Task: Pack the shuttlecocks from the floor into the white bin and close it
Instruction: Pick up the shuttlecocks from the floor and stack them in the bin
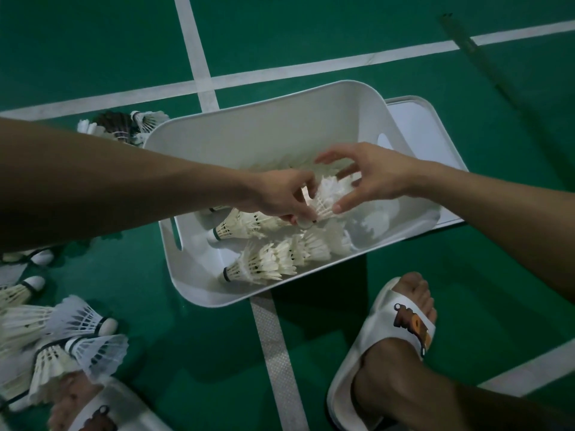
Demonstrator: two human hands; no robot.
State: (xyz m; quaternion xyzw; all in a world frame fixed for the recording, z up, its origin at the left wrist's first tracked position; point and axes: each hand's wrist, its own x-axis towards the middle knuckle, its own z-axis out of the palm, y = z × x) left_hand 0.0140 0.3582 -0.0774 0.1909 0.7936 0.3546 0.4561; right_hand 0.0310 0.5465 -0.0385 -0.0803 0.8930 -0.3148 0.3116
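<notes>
The white bin [193, 275] stands open on the green floor and holds several white feather shuttlecocks [264, 262]. Both my hands are over its middle. My left hand [286, 197] pinches the cork end of one shuttlecock [329, 194] held above the pile. My right hand [367, 175] has its fingers spread around that shuttlecock's feathers, thumb touching near the base. Several more shuttlecocks [62, 334] lie on the floor at the lower left, and a few more shuttlecocks [124, 126] lie behind the bin's left corner.
The bin's white lid [423, 126] lies flat on the floor, partly under the bin's right side. My feet in white slides are at the bottom: the right foot [404, 331] near the bin, the left foot [87, 405] beside the floor pile. White court lines cross the floor.
</notes>
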